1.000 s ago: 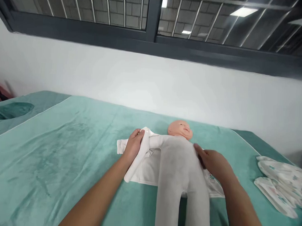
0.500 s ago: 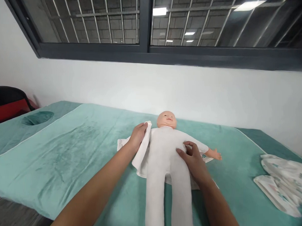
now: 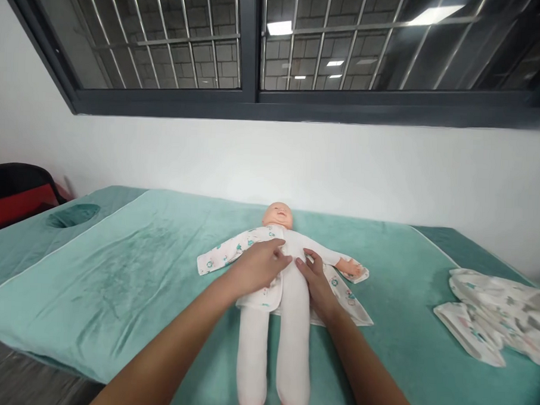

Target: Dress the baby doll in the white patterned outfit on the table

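A baby doll [image 3: 296,275] in a white body suit lies on its back, head toward the wall. A white baby shirt with a teal print [image 3: 232,251] covers its arm and chest on the left of the view. Its other half is spread under the doll, the other sleeve lying beneath the bare hand on the right. My left hand [image 3: 262,265] rests on the shirt's front panel over the doll's chest, thumb and fingers apart. Against the doll's right-hand side in view, my right hand [image 3: 317,279] touches the torso with its fingers apart.
Folded printed baby clothes [image 3: 498,314] lie on the right of the green-covered massage bed [image 3: 127,292]. The bed has a face hole [image 3: 72,215] at the left. A black and red chair [image 3: 20,194] stands beyond it. Behind are a white wall and a barred window.
My left hand has brought the shirt's front panel over the doll's chest from the left. My right hand stays at the doll's side. The view has shifted slightly.
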`<state>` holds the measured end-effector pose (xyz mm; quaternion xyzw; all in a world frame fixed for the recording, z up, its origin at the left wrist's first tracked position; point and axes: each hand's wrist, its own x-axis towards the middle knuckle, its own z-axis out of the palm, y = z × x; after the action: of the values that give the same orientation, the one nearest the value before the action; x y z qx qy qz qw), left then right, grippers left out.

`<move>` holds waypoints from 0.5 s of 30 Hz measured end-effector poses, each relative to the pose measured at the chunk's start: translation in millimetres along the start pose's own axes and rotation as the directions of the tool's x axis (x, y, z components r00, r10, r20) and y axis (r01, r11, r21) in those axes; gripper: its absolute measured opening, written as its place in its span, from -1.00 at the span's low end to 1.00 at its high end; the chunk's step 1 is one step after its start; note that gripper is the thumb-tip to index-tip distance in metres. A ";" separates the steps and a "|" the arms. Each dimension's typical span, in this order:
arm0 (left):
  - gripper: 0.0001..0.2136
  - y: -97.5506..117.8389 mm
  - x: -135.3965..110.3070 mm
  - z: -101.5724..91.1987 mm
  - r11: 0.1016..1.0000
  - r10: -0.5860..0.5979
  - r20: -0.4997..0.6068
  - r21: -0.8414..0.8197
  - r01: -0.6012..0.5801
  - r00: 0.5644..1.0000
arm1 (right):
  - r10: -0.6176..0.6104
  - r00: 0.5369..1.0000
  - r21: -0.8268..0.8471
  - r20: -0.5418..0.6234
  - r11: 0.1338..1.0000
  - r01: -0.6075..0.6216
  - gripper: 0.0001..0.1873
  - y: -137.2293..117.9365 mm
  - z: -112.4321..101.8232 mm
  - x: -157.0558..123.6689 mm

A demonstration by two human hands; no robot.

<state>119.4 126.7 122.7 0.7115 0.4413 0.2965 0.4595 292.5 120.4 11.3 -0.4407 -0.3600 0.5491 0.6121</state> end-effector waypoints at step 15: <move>-0.73 -13.3 51.4 27.2 0.779 0.421 -0.078 0.541 -0.316 0.904 | -0.080 0.961 0.043 0.264 0.997 0.071 -0.60 0.3 0.3 1.3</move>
<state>159.5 164.8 100.4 0.8483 0.3987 0.3195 0.1391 292.3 121.7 11.1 -0.3390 -0.4460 0.5855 0.5860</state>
